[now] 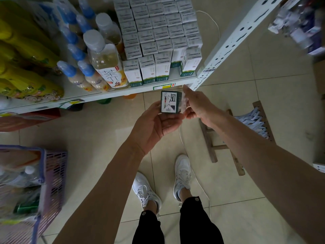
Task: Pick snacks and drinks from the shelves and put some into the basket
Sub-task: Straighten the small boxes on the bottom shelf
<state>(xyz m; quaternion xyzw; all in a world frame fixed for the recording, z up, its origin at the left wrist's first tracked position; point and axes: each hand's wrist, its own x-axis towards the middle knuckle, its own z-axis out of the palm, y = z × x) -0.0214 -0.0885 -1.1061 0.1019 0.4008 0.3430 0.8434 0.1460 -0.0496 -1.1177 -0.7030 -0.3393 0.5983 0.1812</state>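
Bare floor (98,138) lies open below my grip; ahead the cartons (149,69) crowd the shelf (105,93) edge (a post (219,50) stands right), basket (54,175) far left.

Bare forearms (109,182), no sleeves in view. Black trousers (198,224), small round studs at hems. White lace-up sneakers (182,175).

White and dark-green drink carton (170,102), black geometric print. White cartons (147,69) with green base bands on white shelf (98,95). Pale tea bottle (105,59), grey-white cap; blue-capped milky bottles (86,74); yellow bottles (29,83). Purple lattice basket (54,173). Beige floor tiles (246,182). White sneakers (182,173).
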